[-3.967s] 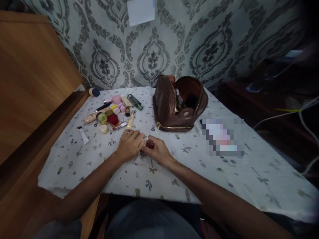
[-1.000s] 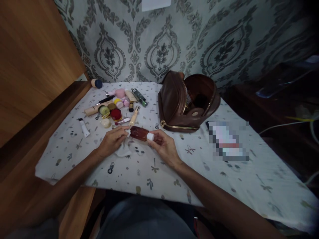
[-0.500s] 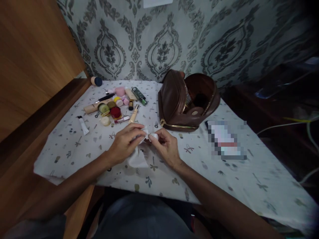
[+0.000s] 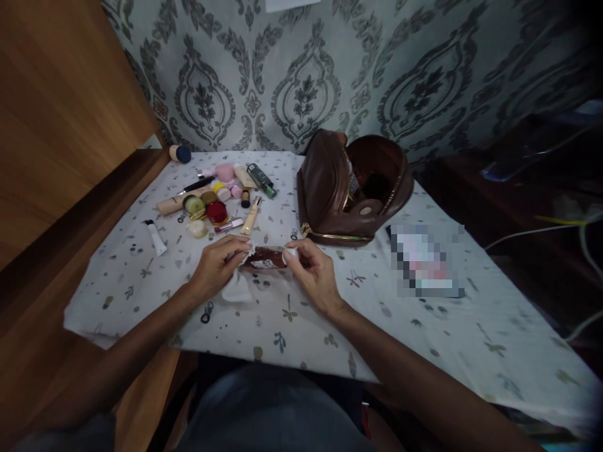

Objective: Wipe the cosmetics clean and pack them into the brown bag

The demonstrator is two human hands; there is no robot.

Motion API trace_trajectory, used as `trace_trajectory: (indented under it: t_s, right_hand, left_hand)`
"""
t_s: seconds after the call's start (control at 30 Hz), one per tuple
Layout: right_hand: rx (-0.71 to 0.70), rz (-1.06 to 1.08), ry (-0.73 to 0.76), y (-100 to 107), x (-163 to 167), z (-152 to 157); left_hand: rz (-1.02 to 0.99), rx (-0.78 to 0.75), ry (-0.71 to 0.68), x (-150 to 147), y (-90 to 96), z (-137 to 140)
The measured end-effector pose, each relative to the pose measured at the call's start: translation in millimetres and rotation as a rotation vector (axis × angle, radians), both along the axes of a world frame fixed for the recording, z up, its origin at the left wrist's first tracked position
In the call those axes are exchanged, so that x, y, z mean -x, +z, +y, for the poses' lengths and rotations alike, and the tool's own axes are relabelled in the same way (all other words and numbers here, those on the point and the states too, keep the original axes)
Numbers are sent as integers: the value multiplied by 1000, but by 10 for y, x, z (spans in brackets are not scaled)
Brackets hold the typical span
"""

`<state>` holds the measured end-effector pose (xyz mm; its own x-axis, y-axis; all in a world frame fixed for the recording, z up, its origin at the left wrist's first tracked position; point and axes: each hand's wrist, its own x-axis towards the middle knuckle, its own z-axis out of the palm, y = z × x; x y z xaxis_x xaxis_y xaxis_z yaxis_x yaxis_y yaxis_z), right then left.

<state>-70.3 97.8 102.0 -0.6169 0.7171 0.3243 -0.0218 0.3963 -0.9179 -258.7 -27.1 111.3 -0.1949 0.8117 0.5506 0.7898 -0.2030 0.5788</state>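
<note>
Between my two hands lies a brown bottle [image 4: 266, 258] with a pale label, held sideways above the table. My right hand [image 4: 313, 270] is closed on its white end, which looks like a cap. My left hand [image 4: 219, 263] pinches a white cloth or tissue [image 4: 238, 289] at the bottle's other end, and the loose part hangs below the fingers. Just beyond the hands are a cream-coloured tube [image 4: 251, 218] and a lip gloss tube [image 4: 229, 225]. An open brown cosmetic bag [image 4: 325, 188] stands behind my right hand.
Several cosmetics, among them a red jar [image 4: 217, 213] and a green tube [image 4: 262, 181], lie at the back left. A white tube [image 4: 156, 237] is apart from them. A phone-like, blurred object [image 4: 426, 260] lies right. Wooden furniture [image 4: 70, 94] borders the left side.
My left hand has moved left with the white cloth, so the brown bottle's body now shows between the hands. My right hand has stayed nearly in place.
</note>
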Motion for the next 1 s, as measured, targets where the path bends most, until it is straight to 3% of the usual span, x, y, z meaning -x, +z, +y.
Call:
trace_trajectory:
  t_s: [0.2, 0.33, 0.53, 0.73, 1.0]
  right_hand:
    - [44, 30, 123, -18, -13, 20]
    - [28, -2, 164, 26, -30, 7]
    - [-51, -16, 112, -5, -45, 16]
    - [-4, -66, 86, -19, -69, 13]
    - [-25, -69, 9, -48, -27, 50]
  left_hand:
    - [-61, -3, 71, 29, -44, 31]
    - [-39, -14, 53, -109, 102, 78]
    - [92, -88, -73, -409, 277, 141]
    - [196, -192, -122, -474, 142, 213]
    - [180, -165, -81, -427, 20, 233]
